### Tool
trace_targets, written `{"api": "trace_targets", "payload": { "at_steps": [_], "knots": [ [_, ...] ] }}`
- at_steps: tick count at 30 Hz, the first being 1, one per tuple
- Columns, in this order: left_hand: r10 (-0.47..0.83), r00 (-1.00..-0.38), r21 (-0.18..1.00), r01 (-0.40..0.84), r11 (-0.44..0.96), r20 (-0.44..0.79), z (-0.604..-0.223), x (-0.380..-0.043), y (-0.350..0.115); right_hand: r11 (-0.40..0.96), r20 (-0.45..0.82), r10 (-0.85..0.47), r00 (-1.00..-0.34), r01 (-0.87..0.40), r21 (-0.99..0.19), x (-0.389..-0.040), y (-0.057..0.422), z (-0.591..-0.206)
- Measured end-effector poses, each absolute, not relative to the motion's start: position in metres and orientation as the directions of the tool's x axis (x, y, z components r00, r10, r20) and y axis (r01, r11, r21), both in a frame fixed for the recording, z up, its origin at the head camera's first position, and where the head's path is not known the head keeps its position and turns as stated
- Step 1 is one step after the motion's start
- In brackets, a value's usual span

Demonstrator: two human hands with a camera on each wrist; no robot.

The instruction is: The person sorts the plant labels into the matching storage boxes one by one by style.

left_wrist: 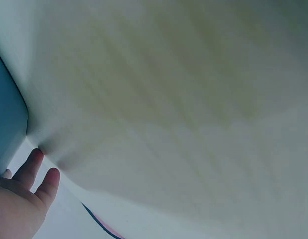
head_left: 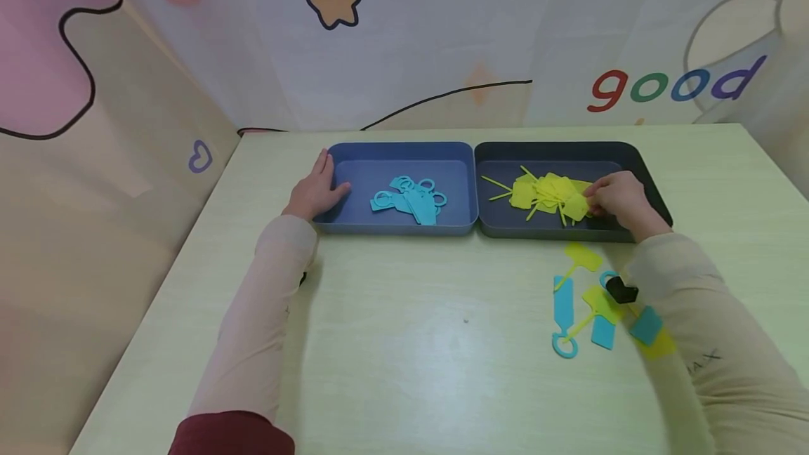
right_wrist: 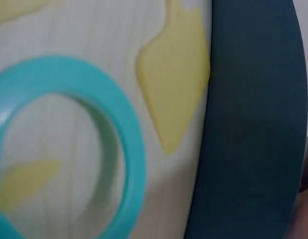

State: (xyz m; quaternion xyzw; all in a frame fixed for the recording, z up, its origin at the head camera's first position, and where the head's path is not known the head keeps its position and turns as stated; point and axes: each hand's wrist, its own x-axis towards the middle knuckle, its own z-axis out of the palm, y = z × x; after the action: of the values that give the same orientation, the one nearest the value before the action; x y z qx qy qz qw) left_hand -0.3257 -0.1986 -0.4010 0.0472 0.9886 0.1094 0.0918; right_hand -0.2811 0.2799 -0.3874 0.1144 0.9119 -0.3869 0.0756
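Note:
My left hand (head_left: 314, 189) rests at the left rim of the blue tray (head_left: 341, 153), fingers straight along its outside and thumb over the edge. Inside that tray lies a pile of turquoise ring-ended tags (head_left: 418, 201). In the left wrist view, a few fingers of the left hand (left_wrist: 19, 199) show beside the tray's wall. Over the black tray (head_left: 638, 167), my right hand (head_left: 622, 199) has its fingers curled and pinches a yellow T-shaped plant label (head_left: 588, 195) at the right side of a yellow pile (head_left: 550, 195). The fingertips are partly hidden.
In front of the black tray lie loose yellow labels (head_left: 583, 257) and turquoise tags (head_left: 563, 304), some overlapping under the right forearm. A turquoise ring (right_wrist: 131, 149) looms close in the right wrist view. Both trays stand side by side near the table's back edge, before a printed cloth.

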Motion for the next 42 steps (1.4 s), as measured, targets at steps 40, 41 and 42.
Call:
{"api": "trace_targets", "payload": {
  "at_steps": [40,41,42],
  "knots": [
    [0.118,-0.981,0.232,0.08,0.969,-0.157,-0.402,-0.326,-0.199,0.856,0.014,-0.475,-0.88,-0.466,-0.222,-0.181,0.298,-0.378],
    [0.118,-0.981,0.233,0.08,0.969,-0.156,-0.402,-0.326,-0.199,0.855,0.009,-0.482,-0.876,-0.473,-0.213,-0.177,0.299,-0.379],
    [0.117,-0.981,0.234,0.078,0.969,-0.155,-0.402,-0.326,-0.199,0.853,0.002,-0.489,-0.872,-0.479,-0.205,-0.173,0.299,-0.38]
  ]
}}
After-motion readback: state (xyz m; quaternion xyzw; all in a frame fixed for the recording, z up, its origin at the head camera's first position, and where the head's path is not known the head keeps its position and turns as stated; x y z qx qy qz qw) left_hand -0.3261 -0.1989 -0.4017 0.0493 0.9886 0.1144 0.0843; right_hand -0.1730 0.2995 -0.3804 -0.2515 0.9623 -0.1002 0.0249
